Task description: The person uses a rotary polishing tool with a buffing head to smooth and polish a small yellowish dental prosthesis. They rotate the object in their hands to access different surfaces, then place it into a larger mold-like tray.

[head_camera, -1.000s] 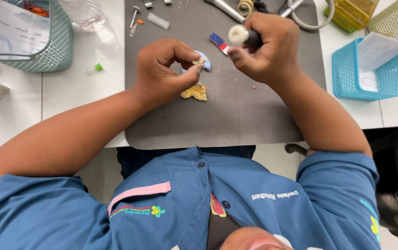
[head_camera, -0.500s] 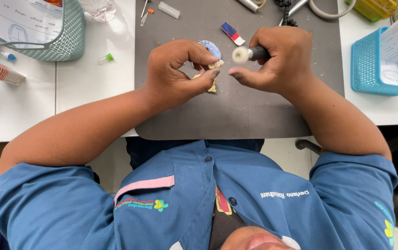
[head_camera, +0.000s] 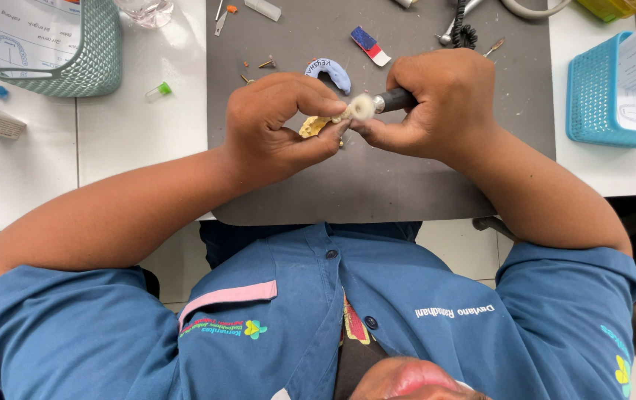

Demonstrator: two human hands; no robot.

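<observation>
So the left hand (head_camera: 277,133) has lifted the small yellowish dental piece (head_camera: 314,126) off the grey mat (head_camera: 407,192), pinching it tight. The right hand (head_camera: 436,104), wrapped around the rotary handpiece (head_camera: 390,101), now presses its white buffing wheel (head_camera: 362,108) against it, so polishing looks underway.

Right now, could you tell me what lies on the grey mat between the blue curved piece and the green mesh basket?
In the head view, small brownish pins lie on the grey mat there, then a small green-capped vial.
</observation>
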